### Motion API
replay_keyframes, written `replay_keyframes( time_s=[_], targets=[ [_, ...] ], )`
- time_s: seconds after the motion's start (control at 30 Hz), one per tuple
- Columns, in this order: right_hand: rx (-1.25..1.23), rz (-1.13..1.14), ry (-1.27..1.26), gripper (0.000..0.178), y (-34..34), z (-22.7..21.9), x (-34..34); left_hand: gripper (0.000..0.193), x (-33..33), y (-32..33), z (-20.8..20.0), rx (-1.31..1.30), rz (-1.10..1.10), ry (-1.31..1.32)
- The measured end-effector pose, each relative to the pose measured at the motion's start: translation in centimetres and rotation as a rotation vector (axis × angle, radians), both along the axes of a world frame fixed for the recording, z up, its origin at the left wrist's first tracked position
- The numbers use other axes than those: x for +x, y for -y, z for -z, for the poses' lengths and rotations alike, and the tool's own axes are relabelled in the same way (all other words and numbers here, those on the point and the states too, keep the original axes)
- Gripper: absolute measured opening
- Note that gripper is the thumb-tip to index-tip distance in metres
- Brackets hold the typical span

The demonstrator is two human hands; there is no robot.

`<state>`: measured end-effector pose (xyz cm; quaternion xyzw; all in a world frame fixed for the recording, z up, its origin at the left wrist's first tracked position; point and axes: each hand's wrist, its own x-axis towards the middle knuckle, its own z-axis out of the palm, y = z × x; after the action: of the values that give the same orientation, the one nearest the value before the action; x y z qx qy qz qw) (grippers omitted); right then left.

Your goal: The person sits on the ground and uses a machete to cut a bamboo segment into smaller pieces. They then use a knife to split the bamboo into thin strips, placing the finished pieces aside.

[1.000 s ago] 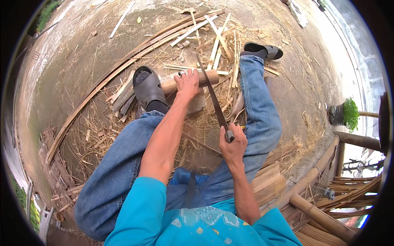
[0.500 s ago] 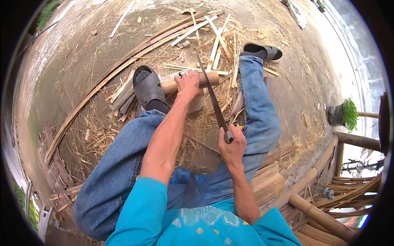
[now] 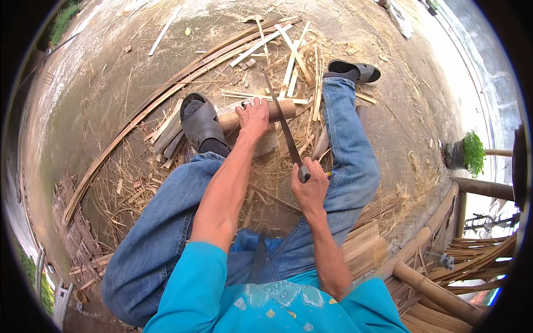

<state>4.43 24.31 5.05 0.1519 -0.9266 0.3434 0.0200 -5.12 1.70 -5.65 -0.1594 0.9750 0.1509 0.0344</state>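
My left hand (image 3: 254,117) is wrapped over a round brown length of wood, perhaps bamboo (image 3: 287,107), pressing it down on a pale block (image 3: 266,145). In my right hand (image 3: 311,186) is the handle of a handsaw, its long, dark, tapering blade (image 3: 287,133) pointing away from me. The blade crosses the wood just right of my left fingers, near the wood's right end. Whether the teeth have cut in is too small to tell. My left sandal (image 3: 202,125) is beside the wood's left end.
Long split strips (image 3: 166,89) curve along the left. Pale slats (image 3: 291,61) and straw-like shavings lie beyond the wood. My right sandal (image 3: 363,72) is at the far right. Bamboo poles (image 3: 433,286) and a potted green plant (image 3: 472,154) are on the right.
My right hand has pushed the saw slightly away from me and to the left across the wood. The left hand and the wood stay nearly in place.
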Motion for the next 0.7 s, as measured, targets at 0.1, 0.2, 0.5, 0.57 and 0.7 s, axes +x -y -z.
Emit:
replay_keyframes(
  time_s=[0.1, 0.2, 0.5, 0.57, 0.7],
  targets=[
    [-0.004, 0.030, 0.041, 0.016, -4.3, -1.5, 5.0, 0.083, 0.3, -0.1, 0.7, -0.034, 0.006, 0.004],
    [0.003, 0.050, -0.010, 0.017, -2.1, -0.8, 2.7, 0.075, 0.3, -0.2, 0.6, -0.052, -0.005, -0.093],
    [0.031, 0.007, -0.009, 0.020, 1.6, -0.2, -1.7, 0.069, 0.4, 0.0, 0.1, -0.026, -0.015, -0.071],
    [0.033, 0.031, 0.033, 0.019, -2.5, -1.8, 3.1, 0.070, 0.6, -0.1, -0.3, 0.005, 0.001, -0.072],
    [-0.028, 0.030, -0.003, 0.018, -1.9, -0.8, 2.8, 0.068, 0.6, -0.4, -0.3, -0.037, -0.026, -0.016]
  ],
)
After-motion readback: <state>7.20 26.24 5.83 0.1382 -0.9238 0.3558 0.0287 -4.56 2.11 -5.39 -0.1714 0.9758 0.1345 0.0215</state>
